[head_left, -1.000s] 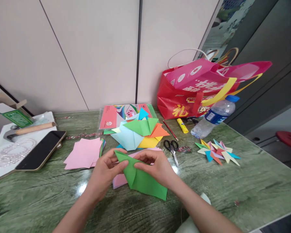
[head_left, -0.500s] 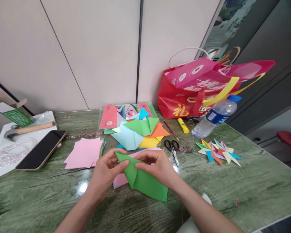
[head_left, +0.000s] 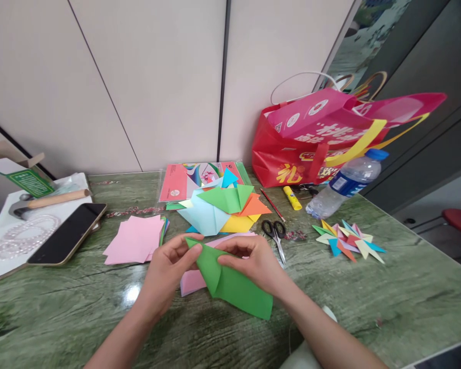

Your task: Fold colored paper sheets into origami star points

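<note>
Between my hands is a sheet of green origami paper (head_left: pixel 238 287), partly folded, with a pointed flap at its upper left. My left hand (head_left: pixel 172 269) pinches that pointed corner between thumb and fingers. Along the upper edge my right hand (head_left: pixel 248 259) grips the sheet, thumb on the near face, fingers behind. Pink paper (head_left: pixel 192 282) lies on the table beneath the green sheet, partly covered by it and my hands. Just beyond is a heap of folded papers in blue, green, orange and yellow (head_left: pixel 205 212).
Left are a pink paper stack (head_left: pixel 132 241), a phone (head_left: pixel 67 233) and a hammer (head_left: pixel 49 201). Right are scissors (head_left: pixel 275 236), a pencil (head_left: pixel 272 204), a glue stick (head_left: pixel 292 198), a plastic bottle (head_left: pixel 343 184) and folded paper stars (head_left: pixel 349 240). A red bag (head_left: pixel 284 159) stands behind.
The view has shifted slightly. Both hands keep their hold on the green paper, and the left thumb has slid a little toward the pointed tip.
</note>
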The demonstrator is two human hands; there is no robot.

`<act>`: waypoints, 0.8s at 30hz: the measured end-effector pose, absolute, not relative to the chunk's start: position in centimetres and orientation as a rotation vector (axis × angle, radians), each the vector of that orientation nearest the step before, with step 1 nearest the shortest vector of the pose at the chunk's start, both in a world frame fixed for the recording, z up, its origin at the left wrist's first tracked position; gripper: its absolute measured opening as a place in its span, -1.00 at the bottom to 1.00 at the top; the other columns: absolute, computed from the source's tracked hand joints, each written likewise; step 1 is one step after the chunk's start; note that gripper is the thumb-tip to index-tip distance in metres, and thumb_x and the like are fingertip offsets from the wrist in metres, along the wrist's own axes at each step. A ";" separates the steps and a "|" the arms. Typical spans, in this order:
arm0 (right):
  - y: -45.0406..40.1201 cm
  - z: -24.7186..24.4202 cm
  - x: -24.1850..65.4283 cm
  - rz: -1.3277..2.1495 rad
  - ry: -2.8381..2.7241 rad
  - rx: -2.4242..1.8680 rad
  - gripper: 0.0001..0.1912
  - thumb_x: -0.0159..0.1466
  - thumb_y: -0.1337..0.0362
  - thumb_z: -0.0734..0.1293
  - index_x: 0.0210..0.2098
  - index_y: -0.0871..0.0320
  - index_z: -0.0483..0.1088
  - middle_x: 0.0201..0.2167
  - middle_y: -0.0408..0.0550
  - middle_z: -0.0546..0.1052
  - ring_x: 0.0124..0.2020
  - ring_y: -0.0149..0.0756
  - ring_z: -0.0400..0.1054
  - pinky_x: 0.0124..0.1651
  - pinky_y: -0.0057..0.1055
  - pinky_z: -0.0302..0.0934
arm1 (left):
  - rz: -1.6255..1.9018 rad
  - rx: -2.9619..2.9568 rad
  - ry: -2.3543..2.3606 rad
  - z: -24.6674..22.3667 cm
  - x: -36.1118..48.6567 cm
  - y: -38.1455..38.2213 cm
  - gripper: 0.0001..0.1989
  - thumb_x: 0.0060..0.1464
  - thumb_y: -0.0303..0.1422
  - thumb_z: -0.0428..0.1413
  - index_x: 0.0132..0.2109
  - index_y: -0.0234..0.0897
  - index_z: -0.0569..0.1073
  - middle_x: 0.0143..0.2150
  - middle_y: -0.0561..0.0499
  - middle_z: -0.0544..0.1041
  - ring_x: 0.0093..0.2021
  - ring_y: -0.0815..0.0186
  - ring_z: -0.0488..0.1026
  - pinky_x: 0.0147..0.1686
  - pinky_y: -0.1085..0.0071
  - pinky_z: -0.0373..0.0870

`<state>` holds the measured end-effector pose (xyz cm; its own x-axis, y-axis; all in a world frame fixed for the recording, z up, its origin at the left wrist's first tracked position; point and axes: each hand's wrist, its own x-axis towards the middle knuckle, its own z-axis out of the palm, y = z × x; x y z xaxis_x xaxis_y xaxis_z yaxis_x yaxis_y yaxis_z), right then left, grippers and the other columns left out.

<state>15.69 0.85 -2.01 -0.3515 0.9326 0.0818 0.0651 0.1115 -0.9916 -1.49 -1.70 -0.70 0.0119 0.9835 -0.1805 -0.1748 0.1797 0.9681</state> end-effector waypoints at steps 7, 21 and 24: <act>1.0 -2.1 15.9 1.389 -1.545 -1.020 -0.82 -0.01 0.30 0.43 -0.37 0.17 0.54 -0.38 -0.06 0.60 -0.34 -0.25 0.48 -0.25 -0.36 0.37 | 1.152 0.960 1.151 -0.9 -2.1 -1.4 -0.86 -0.06 -0.34 0.21 -0.33 -0.33 0.54 -0.43 0.01 0.60 -0.40 0.30 0.50 -0.30 0.41 0.45; 0.9 -1.7 16.2 1.335 -1.591 -1.024 -0.85 0.00 0.34 0.41 -0.39 0.14 0.55 -0.38 -0.08 0.61 -0.33 -0.25 0.48 -0.25 -0.35 0.38 | 1.177 0.884 1.134 -0.5 -2.5 -1.4 -0.83 -0.12 -0.34 0.25 -0.32 -0.33 0.56 -0.42 -0.05 0.62 -0.39 0.23 0.54 -0.25 0.31 0.49; 1.0 -1.7 16.3 1.332 -1.577 -1.036 -0.86 -0.01 0.35 0.42 -0.40 0.14 0.55 -0.38 -0.09 0.61 -0.34 -0.25 0.48 -0.25 -0.35 0.38 | 1.190 0.870 1.139 -0.5 -2.6 -1.4 -0.80 -0.14 -0.34 0.26 -0.31 -0.34 0.57 -0.40 -0.07 0.62 -0.37 0.20 0.55 -0.24 0.26 0.49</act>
<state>16.25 1.00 -1.73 -0.3367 0.9389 0.0721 0.0856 0.1067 -0.9906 -2.65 -1.35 -0.45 -0.0067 0.9796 -0.2010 -0.2438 0.1933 0.9504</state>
